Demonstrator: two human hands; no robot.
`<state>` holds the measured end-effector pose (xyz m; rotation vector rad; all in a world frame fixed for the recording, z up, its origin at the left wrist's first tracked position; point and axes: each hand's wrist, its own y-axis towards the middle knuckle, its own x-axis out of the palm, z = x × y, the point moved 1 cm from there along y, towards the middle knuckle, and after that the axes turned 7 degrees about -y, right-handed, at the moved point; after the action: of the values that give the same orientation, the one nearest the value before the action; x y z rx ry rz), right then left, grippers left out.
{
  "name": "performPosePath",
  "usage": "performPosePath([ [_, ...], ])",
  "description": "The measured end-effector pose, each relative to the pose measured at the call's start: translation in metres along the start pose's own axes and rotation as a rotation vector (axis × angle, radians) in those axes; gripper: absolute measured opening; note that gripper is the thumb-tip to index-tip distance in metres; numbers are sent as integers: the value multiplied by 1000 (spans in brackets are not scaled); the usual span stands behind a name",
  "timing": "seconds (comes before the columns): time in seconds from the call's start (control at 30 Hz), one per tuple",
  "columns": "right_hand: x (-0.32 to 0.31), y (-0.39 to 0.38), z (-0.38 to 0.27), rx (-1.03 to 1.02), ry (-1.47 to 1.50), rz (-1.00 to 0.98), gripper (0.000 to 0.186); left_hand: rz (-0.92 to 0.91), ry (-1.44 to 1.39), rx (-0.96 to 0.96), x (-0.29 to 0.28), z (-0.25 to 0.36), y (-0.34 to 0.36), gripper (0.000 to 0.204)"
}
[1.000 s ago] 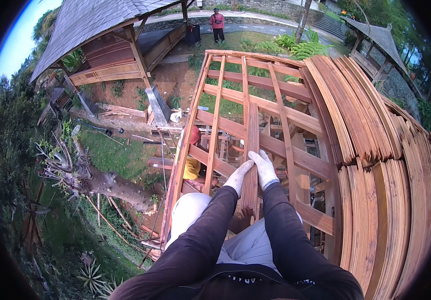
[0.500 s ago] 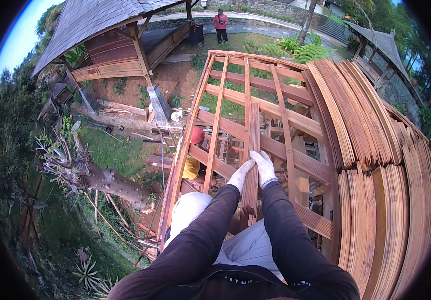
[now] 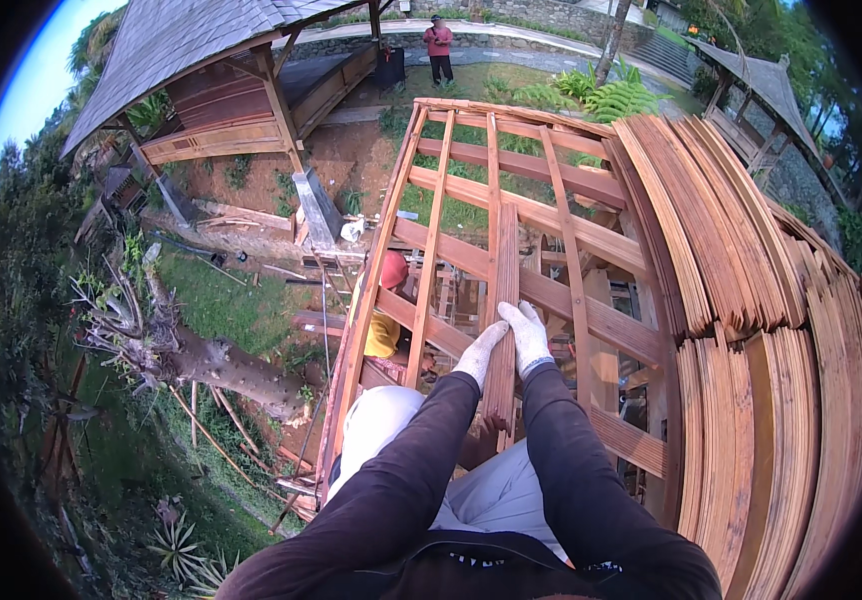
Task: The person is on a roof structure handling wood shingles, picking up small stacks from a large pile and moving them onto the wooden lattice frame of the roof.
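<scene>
Head view: one grooved board (image 3: 507, 275) held between two white-gloved hands, left hand (image 3: 479, 354) set along its left edge, right hand (image 3: 527, 340) along its right; finger wrap underneath cannot be told. Board laid lengthwise on wooden frame (image 3: 611, 322), just beside middle one of three slim battens (image 3: 492, 160). Many overlapping boards (image 3: 711, 225) stacked at right, exact count not tellable. Two co-workers seen: one in red cap (image 3: 394, 266) below frame, one in red top (image 3: 438, 40) beyond. Two pavilions (image 3: 186, 60) seen behind.
</scene>
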<state>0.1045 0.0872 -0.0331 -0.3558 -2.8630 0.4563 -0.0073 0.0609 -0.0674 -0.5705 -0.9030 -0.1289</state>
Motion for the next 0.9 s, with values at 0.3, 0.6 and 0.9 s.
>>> performPosePath([
  [0.3,-1,-4,-2,-8,9,-14,91,6,-1,-32,4,0,-3,48],
  [0.6,-1,-1,1,-16,-4,2,90,25,29,-28,4,1,-5,49],
  [0.9,-3,6,9,-9,38,21,87,-2,28,-7,1,-2,-2,50],
])
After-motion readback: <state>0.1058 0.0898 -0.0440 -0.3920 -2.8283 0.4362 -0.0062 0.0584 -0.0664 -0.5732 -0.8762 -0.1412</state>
